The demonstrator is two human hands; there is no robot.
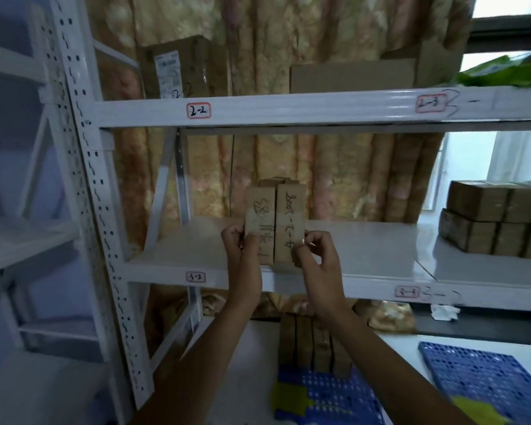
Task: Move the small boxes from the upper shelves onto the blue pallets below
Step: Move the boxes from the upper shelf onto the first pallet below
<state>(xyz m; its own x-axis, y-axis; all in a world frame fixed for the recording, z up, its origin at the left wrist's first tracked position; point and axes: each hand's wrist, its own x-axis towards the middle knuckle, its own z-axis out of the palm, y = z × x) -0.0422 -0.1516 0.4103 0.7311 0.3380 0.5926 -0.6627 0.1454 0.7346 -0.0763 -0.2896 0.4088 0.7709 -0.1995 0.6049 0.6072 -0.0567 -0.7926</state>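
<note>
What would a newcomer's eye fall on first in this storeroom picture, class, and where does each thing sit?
First, the two small brown cardboard boxes with black handwriting, side by side at the front of the white metal shelf, gripped by the left hand and right hand. Next, the blue perforated plastic pallets below, the left one carrying a row of upright brown boxes. A stack of brown boxes sits far right.

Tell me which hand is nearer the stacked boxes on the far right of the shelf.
Right. The right hand grips the right side of the held boxes, toward the stacked boxes; the left hand grips their left side, farther away.
</note>
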